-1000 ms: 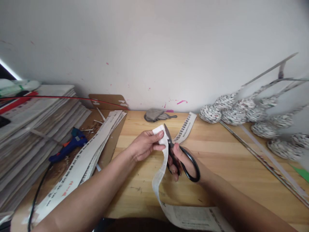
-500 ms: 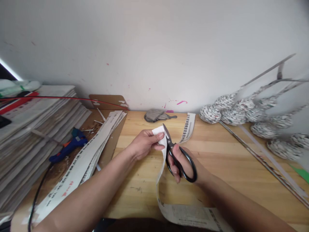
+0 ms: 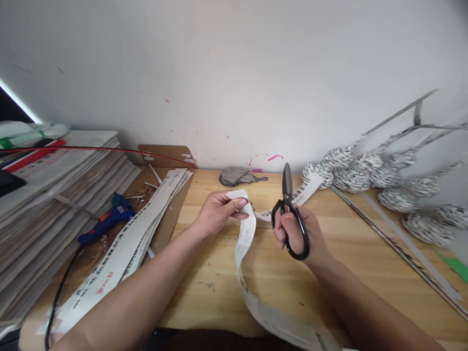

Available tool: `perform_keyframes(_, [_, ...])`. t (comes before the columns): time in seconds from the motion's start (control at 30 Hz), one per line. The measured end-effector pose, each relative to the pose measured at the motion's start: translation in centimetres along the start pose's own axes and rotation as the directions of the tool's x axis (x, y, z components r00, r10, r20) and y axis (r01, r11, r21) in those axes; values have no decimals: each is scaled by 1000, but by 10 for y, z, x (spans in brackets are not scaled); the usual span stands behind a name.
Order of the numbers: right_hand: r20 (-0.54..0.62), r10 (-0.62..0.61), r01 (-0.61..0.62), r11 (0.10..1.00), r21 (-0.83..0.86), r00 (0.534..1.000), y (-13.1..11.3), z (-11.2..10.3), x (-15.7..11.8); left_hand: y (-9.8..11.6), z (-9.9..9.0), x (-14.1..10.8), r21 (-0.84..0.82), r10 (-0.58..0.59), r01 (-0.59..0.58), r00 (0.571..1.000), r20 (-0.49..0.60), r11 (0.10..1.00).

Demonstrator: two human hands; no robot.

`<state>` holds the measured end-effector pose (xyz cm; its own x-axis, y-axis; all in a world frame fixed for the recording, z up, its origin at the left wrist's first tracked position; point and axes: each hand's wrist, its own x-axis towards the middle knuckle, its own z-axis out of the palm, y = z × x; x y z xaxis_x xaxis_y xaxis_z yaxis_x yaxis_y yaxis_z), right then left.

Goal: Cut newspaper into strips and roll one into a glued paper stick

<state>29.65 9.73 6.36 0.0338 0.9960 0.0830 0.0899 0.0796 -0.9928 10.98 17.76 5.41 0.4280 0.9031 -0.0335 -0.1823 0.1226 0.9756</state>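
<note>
Between the thumb and fingers of my left hand [image 3: 217, 212] is the end of a long white paper strip [image 3: 245, 243], which curls down over the wooden table [image 3: 212, 297] to the bottom edge. Another printed strip part [image 3: 309, 190] extends from beside my left fingers up to the right, passing behind the scissors. My right hand [image 3: 298, 229] grips black-handled scissors [image 3: 288, 183], blades pointing up and closed, apart from the paper at my left fingers.
Stacked newspapers [image 3: 73, 195], a blue glue gun [image 3: 109, 222] and printed paper strips [image 3: 120, 243] lie on the left. A grey cloth item [image 3: 237, 176] rests near the wall. Woven paper balls [image 3: 351, 178] and long thin rods [image 3: 387, 239] are at right.
My right hand has moved right with the scissors, away from the paper, and the blades now point upward. The printed strip behind has swung to the right. My left hand still pinches the strip.
</note>
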Motion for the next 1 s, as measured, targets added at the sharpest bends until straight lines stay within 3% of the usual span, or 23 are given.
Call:
perform_keyframes(0.1, [-145, -85, 34, 944, -327, 986, -2, -18, 12, 6, 1, -2, 64, 107, -104, 993, -42, 992])
perform_keyframes(0.27, [-262, -142, -91, 698, -710, 955, 6, -45, 31, 17, -1, -3, 131, 235, -227, 970, -56, 965])
perform_keyframes(0.4, [-309, -131, -211, 484, -849, 942, 16, -64, 42, 23, -4, -4, 149, 298, -286, 952, -66, 947])
perform_keyframes(0.6, [-316, -13, -303, 242, -922, 949, 19, -80, 47, 30, -9, -7, 127, 330, -319, 941, -76, 939])
perform_keyframes(0.73, [-297, 40, -299, 197, -934, 954, 21, -81, 47, 30, -8, -7, -20, 348, -351, 934, -84, 936])
perform_keyframes(1.0, [-246, 71, -254, 168, -952, 967, 25, -80, 47, 24, -8, -3, -216, 278, -284, 959, -56, 934])
